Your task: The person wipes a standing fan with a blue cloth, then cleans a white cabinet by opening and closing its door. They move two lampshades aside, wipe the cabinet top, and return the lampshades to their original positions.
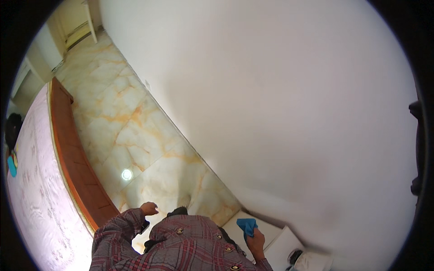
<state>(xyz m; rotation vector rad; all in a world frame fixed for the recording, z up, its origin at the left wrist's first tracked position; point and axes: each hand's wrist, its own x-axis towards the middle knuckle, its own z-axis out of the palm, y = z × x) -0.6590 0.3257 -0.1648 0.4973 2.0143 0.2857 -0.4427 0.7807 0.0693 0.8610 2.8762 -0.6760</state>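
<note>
My right hand (256, 243) grips a folded blue cloth (246, 226), which sticks up out of the fingers. It is above a white cabinet top (270, 232) that stands against the wall. Over the marbled floor, my left hand (149, 208) hangs in the air beside my body. Its fingers are loosely bent and a little apart, with nothing seen in them. A checked sleeve (118, 235) covers the left arm, and a dark band shows near that wrist.
A mattress with a pale cover (38, 180) on a brown wooden bed frame (79, 153) lies to the left. A white wall (289, 90) rises on the right. Between them runs the marbled floor (135, 131) toward a doorway (74, 22). A dark object (295, 257) sits at the lower right.
</note>
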